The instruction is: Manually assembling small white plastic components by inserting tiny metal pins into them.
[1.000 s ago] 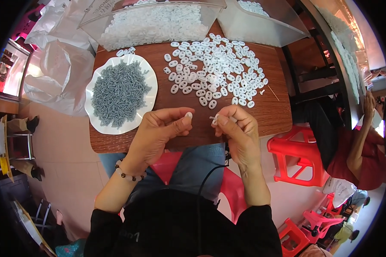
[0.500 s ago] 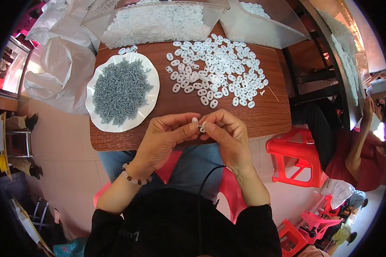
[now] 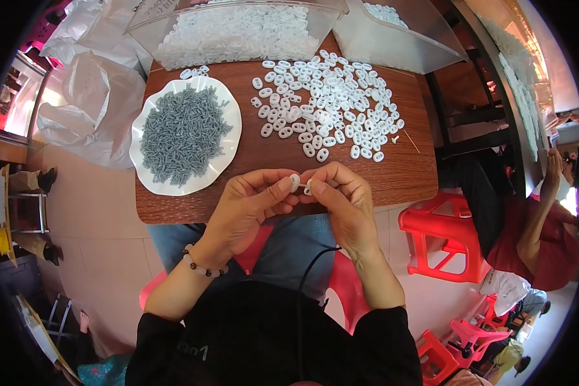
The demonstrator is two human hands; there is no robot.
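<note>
The table [image 3: 257,151] is wood-grained brown — pieces [image 3: 331,96] white, rods [image 3: 183,135] blue-grey (the stool [image 3: 431,225] bright red).

Before me, a brown table [image 3: 405,177] is carrying a scalloped white plate [image 3: 221,165] on my left, scattered white two-holed pieces [image 3: 331,96], and a thin stick [image 3: 412,142] beside them.

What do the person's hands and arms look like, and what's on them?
The left hand and right hand wear no gloves. Black sleeves end partway down both arms. A bracelet of round pale and dark beads circles the left wrist; the right wrist has none.
</note>
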